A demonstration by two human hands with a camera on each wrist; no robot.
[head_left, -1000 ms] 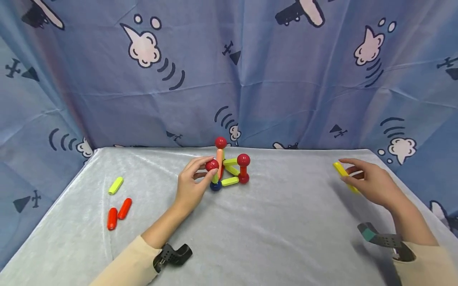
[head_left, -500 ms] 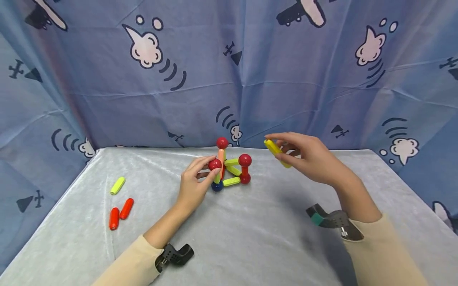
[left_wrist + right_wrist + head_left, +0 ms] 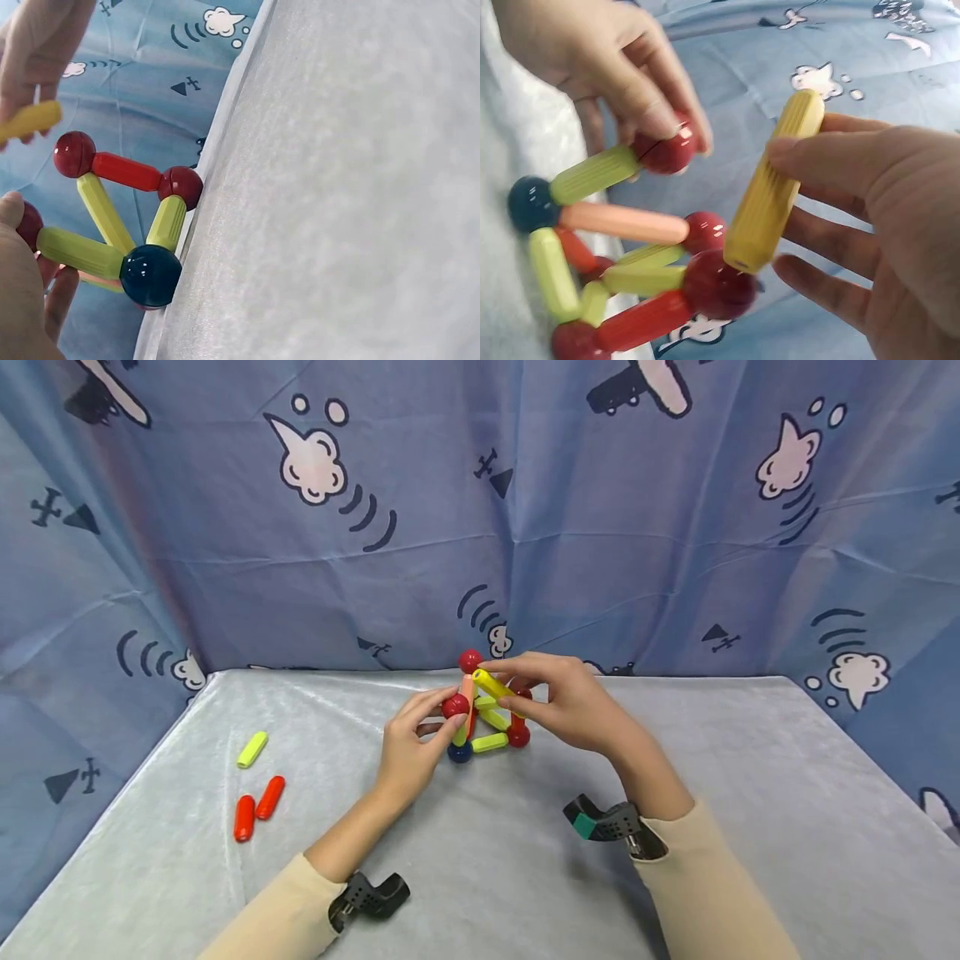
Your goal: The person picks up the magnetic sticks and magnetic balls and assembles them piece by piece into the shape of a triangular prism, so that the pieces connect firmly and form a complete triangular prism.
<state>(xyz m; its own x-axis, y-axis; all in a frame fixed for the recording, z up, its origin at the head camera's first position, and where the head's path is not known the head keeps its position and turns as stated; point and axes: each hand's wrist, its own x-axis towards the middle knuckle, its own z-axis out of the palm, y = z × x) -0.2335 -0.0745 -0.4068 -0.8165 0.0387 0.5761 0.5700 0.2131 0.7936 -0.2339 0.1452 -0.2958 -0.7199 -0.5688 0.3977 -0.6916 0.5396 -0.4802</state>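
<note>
In the head view, a frame of magnetic sticks and balls stands on the cloth-covered table. My left hand [image 3: 408, 747] pinches a red ball [image 3: 666, 150] on top of a yellow-green stick [image 3: 79, 251], which rises from a dark blue ball [image 3: 151, 276]. My right hand [image 3: 573, 702] pinches a yellow magnetic stick [image 3: 776, 187] between thumb and fingers, tilted above the frame. In the right wrist view, the stick's lower end overlaps another red ball [image 3: 720, 285]; whether they touch I cannot tell. An orange stick [image 3: 622, 221] leans across the frame.
At the left of the table [image 3: 360, 893] lie a loose yellow-green stick [image 3: 252, 749] and two red sticks, one nearer me [image 3: 244, 818] and one beside it [image 3: 271, 797]. A patterned blue curtain [image 3: 420, 468] hangs behind the table's far edge.
My right hand has carried the yellow stick leftward from the table's right side to over the frame. My left hand keeps its pinch on the red ball.
</note>
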